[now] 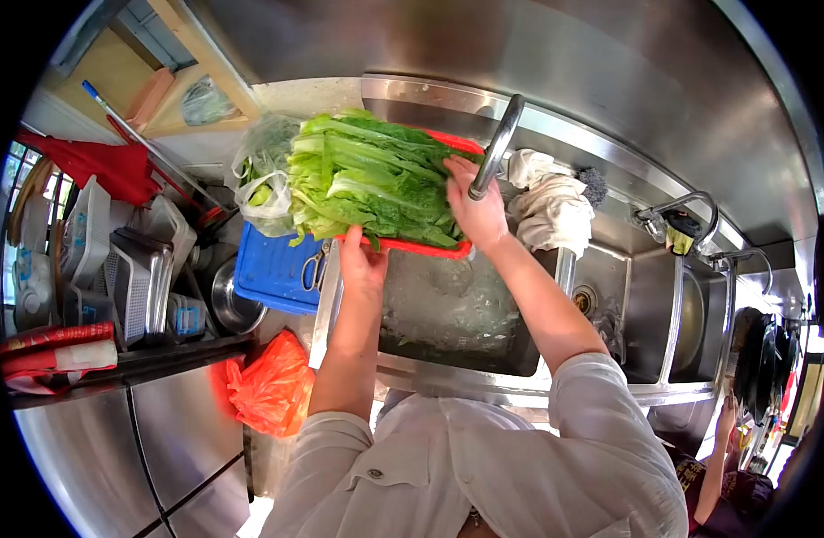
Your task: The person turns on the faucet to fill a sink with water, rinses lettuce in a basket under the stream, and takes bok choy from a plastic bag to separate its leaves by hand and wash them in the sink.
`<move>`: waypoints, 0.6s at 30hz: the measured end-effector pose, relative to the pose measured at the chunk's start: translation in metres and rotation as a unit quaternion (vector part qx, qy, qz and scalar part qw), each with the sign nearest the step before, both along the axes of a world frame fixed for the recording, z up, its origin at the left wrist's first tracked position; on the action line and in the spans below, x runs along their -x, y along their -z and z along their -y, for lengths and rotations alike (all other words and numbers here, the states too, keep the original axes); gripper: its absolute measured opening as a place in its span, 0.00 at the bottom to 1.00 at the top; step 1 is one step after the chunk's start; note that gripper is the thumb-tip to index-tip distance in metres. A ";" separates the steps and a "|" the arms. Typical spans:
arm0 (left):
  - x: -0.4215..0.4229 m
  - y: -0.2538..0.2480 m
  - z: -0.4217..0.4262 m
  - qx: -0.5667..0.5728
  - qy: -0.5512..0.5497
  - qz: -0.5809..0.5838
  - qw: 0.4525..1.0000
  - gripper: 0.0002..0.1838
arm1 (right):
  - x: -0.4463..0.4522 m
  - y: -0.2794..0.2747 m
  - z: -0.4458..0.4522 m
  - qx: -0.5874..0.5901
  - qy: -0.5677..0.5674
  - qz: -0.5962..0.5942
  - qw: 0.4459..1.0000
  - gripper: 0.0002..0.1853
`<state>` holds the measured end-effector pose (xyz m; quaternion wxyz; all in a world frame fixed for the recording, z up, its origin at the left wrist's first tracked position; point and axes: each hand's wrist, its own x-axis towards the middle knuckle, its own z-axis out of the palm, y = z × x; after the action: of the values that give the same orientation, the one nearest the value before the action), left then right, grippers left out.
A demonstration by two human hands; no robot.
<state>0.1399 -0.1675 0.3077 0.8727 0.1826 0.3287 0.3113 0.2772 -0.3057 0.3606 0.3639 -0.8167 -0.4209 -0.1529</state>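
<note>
A red basket (421, 247) piled with long green leaf lettuce (376, 184) is held at the back left of the sink. My left hand (364, 263) grips its near rim, with the fingers partly hidden under the leaves. At the right end, my right hand (477, 206) is closed over the rim, fingertips beside the leaves. A curved metal faucet (500, 143) passes just above my right hand. Below the basket, the sink basin holds rippling water (448, 309). A clear plastic bag (267, 161) with some greens touches the lettuce's left side.
Scissors (313, 269) lie on a blue lid (273, 269) left of the sink. An orange plastic bag (270, 386) is lower left. Pale cloths (553, 211) rest behind the basin divider. Other basins (600, 291) continue right, where another person's arm (719, 457) shows.
</note>
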 end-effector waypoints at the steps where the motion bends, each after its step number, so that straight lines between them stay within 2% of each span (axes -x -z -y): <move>1: 0.002 0.000 0.000 0.002 -0.015 -0.002 1.000 0.16 | 0.010 0.001 0.005 -0.003 -0.002 0.000 1.000 0.19; 3: 0.006 -0.004 0.004 0.007 -0.033 0.000 0.999 0.16 | 0.035 -0.012 0.017 0.033 -0.008 -0.058 0.998 0.29; 4: 0.007 -0.006 0.006 0.015 -0.049 0.002 0.999 0.17 | 0.041 -0.012 0.024 0.036 -0.030 -0.129 0.991 0.35; 9: 0.015 0.001 0.014 0.010 -0.014 0.049 0.999 0.21 | 0.037 -0.011 0.042 0.067 -0.034 -0.174 0.982 0.35; 11: 0.014 0.003 0.023 -0.002 -0.013 0.047 0.999 0.21 | 0.036 -0.018 0.042 0.216 0.039 -0.180 0.959 0.36; 12: 0.014 0.003 0.028 0.010 -0.018 0.049 0.999 0.21 | 0.035 -0.025 0.042 0.215 0.040 -0.180 0.959 0.36; 14: 0.014 0.006 0.035 0.020 -0.021 0.052 0.998 0.21 | 0.035 -0.038 0.044 0.232 0.097 -0.256 0.933 0.36; 15: 0.015 0.008 0.037 0.028 -0.018 0.042 0.999 0.20 | 0.033 -0.036 0.048 0.230 0.098 -0.255 0.934 0.36; 17: 0.015 0.004 0.040 0.033 -0.011 0.036 0.999 0.20 | 0.026 -0.022 0.059 0.098 0.067 -0.234 0.965 0.37; 18: 0.016 -0.002 0.044 0.028 -0.022 -0.001 0.999 0.18 | 0.020 -0.017 0.061 0.018 0.064 -0.225 0.972 0.34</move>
<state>0.1238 -0.2120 0.3096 0.8700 0.1507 0.3424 0.3210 0.2571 -0.3671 0.3777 0.4238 -0.8617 -0.2783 0.0193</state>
